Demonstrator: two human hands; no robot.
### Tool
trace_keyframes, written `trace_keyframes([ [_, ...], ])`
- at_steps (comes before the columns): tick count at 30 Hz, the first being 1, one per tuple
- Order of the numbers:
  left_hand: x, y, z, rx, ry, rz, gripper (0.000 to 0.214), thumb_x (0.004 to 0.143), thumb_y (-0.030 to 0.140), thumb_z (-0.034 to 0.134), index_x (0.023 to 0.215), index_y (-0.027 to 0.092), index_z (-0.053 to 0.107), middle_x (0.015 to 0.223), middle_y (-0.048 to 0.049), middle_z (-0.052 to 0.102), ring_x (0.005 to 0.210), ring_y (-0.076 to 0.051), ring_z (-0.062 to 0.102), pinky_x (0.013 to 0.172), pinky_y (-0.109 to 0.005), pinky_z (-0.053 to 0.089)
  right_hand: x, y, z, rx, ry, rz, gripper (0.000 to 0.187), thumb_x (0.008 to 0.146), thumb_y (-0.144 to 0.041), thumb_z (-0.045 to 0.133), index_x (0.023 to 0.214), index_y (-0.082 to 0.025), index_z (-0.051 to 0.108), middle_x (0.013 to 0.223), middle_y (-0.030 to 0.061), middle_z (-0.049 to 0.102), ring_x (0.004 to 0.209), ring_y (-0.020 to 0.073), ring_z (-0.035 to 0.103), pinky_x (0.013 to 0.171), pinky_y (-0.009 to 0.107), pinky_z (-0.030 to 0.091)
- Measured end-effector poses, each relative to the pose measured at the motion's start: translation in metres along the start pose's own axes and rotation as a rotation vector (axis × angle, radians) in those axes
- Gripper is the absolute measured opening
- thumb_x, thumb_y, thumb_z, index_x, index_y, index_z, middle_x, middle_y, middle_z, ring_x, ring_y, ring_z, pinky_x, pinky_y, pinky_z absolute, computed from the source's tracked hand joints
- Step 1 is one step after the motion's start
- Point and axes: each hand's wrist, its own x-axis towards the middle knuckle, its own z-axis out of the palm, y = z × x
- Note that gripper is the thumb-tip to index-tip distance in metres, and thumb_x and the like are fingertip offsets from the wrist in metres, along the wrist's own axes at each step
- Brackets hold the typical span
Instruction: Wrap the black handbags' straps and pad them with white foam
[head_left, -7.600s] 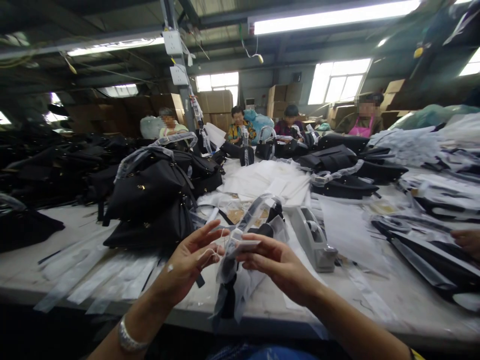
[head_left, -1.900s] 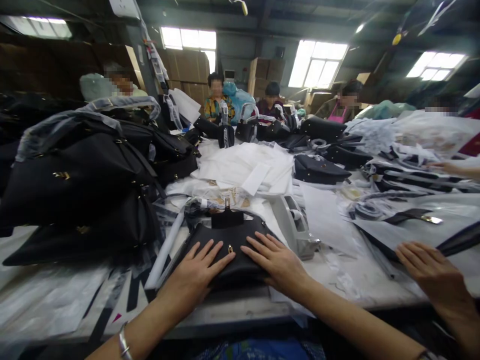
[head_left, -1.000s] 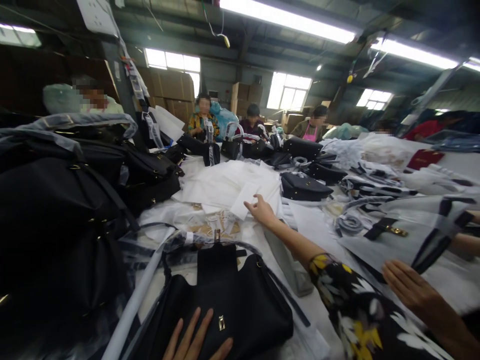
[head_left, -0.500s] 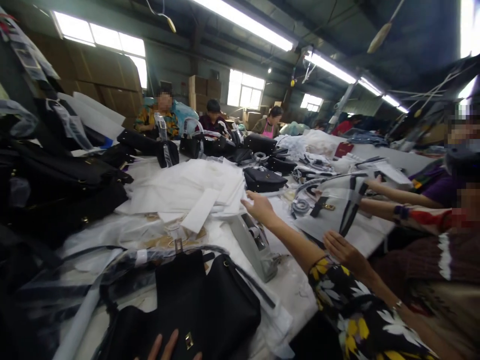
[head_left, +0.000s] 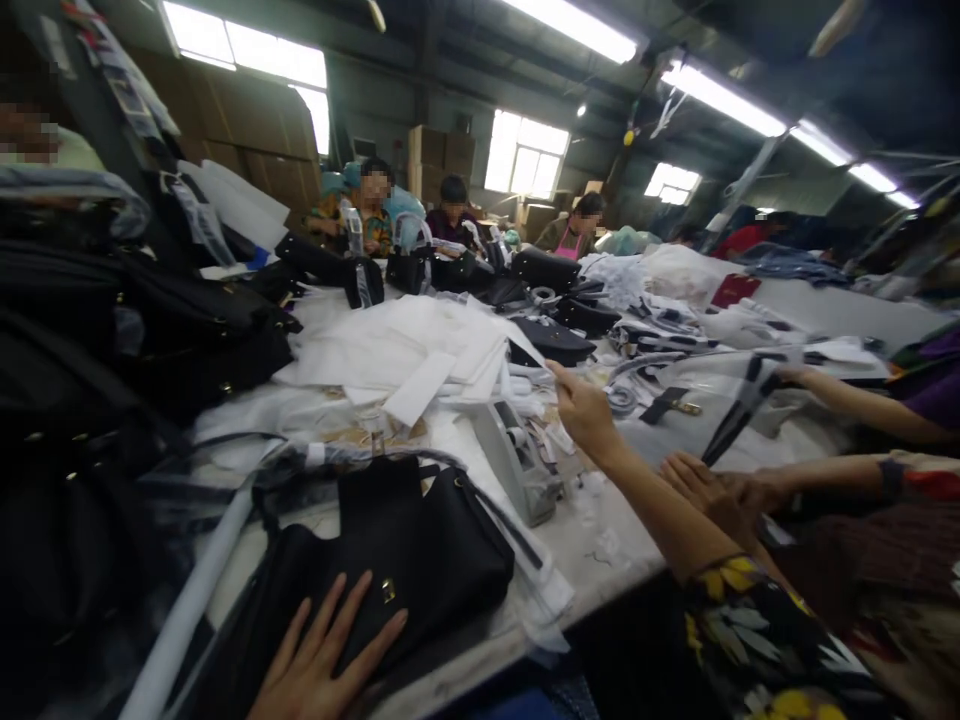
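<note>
Left hand (head_left: 326,655) spread flat, right hand (head_left: 589,412) pinching.
The black bag (head_left: 439,550) lies beneath the left hand's splayed fingers; a white sheet (head_left: 511,334) extends leftward from the right hand's fingertips.

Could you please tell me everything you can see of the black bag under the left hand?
The black bag lies on the table, leather-like, with a gold-coloured clasp on its front. Its flap is unfastened and points away, metal-tipped. The left hand rests spread upon it, hiding part.
</note>
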Motion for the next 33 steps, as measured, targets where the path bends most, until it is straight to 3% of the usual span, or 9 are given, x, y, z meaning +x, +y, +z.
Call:
trace_keyframes([
  [3, 0.008, 0.004, -0.016, -0.069, -0.061, -0.093, 0.06, 0.094, 0.036, 0.054, 0.15, 0.039, 0.036, 0.153, -0.0123, 0.044, 0.133, -0.034, 0.05, 0.107, -0.049, 0.04, -0.05, -0.055, 0.0, 0.308, -0.031, -0.517, 0.047, 0.099, -0.017, 0.036, 0.142, -0.022, 0.053, 0.138, 0.0058, 0.061, 0.131, 0.0197, 0.053, 0.112, 0.037, 0.041],
  [5, 0.009, 0.008, -0.02, -0.109, -0.109, -0.126, 0.064, 0.092, 0.033, 0.059, 0.151, 0.04, 0.034, 0.153, -0.0122, 0.044, 0.136, -0.036, 0.047, 0.105, -0.053, 0.042, -0.089, -0.087, 0.014, 0.38, -0.244, -0.851, 0.05, 0.094, -0.013, 0.041, 0.142, -0.023, 0.052, 0.145, 0.0055, 0.054, 0.138, 0.0198, 0.046, 0.117, 0.04, 0.035],
  [8, 0.003, 0.013, -0.018, -0.172, -0.12, -0.148, 0.063, 0.091, 0.029, 0.06, 0.15, 0.037, 0.039, 0.148, -0.0101, 0.05, 0.134, -0.034, 0.049, 0.108, -0.054, 0.043, -0.134, -0.111, 0.046, 0.252, -0.535, -1.068, 0.055, 0.088, -0.015, 0.05, 0.143, -0.024, 0.051, 0.155, 0.0075, 0.042, 0.147, 0.0272, 0.03, 0.121, 0.052, 0.025],
  [11, -0.003, 0.018, -0.016, -0.23, -0.095, -0.201, 0.05, 0.093, 0.037, 0.059, 0.142, 0.035, 0.05, 0.143, -0.0069, 0.056, 0.124, -0.029, 0.059, 0.104, -0.046, 0.049, -0.151, -0.111, 0.072, 0.135, -0.66, -1.064, 0.057, 0.089, -0.022, 0.054, 0.145, -0.027, 0.047, 0.16, 0.008, 0.033, 0.15, 0.0332, 0.021, 0.12, 0.06, 0.018],
  [15, -0.006, 0.024, -0.019, -0.302, -0.138, -0.269, 0.038, 0.094, 0.041, 0.06, 0.131, 0.038, 0.061, 0.137, -0.0025, 0.062, 0.115, -0.026, 0.066, 0.102, -0.043, 0.052, -0.154, -0.102, 0.083, 0.106, -0.71, -1.033, 0.062, 0.091, -0.025, 0.052, 0.152, -0.031, 0.037, 0.164, 0.0061, 0.024, 0.151, 0.0342, 0.015, 0.119, 0.064, 0.011],
  [21, -0.009, 0.023, -0.029, -0.229, -0.151, -0.235, 0.043, 0.096, 0.036, 0.054, 0.139, 0.033, 0.054, 0.145, -0.0065, 0.055, 0.125, -0.03, 0.059, 0.107, -0.049, 0.047, -0.162, -0.089, 0.094, 0.159, -0.724, -1.101, 0.07, 0.089, -0.017, 0.048, 0.155, -0.028, 0.029, 0.165, 0.0009, 0.02, 0.153, 0.0285, 0.006, 0.121, 0.06, 0.0],
  [25, -0.013, 0.02, -0.04, -0.219, -0.268, -0.208, 0.048, 0.094, 0.031, 0.055, 0.141, 0.036, 0.051, 0.139, -0.0044, 0.061, 0.119, -0.027, 0.063, 0.103, -0.043, 0.051, -0.162, -0.082, 0.097, 0.172, -0.711, -1.119, 0.076, 0.083, -0.012, 0.048, 0.155, -0.027, 0.029, 0.165, -0.001, 0.019, 0.154, 0.0269, 0.002, 0.121, 0.059, -0.003],
  [29, -0.008, 0.03, -0.079, -0.17, -0.299, -0.216, 0.045, 0.093, 0.02, 0.051, 0.138, 0.027, 0.055, 0.129, -0.0106, 0.067, 0.113, -0.029, 0.067, 0.092, -0.042, 0.058, -0.158, -0.08, 0.096, 0.19, -0.725, -1.106, 0.08, 0.08, -0.01, 0.049, 0.156, -0.027, 0.028, 0.165, -0.0006, 0.021, 0.154, 0.0253, 0.004, 0.122, 0.056, -0.002],
  [33, 0.025, 0.037, -0.13, -0.363, -0.181, -0.218, 0.026, 0.097, 0.029, 0.051, 0.116, 0.019, 0.067, 0.1, -0.0063, 0.076, 0.081, -0.018, 0.073, 0.068, -0.024, 0.06, -0.158, -0.079, 0.098, 0.232, -0.713, -1.102, 0.071, 0.087, -0.014, 0.049, 0.155, -0.025, 0.031, 0.163, 0.0029, 0.026, 0.153, 0.025, 0.008, 0.122, 0.056, -0.001],
])
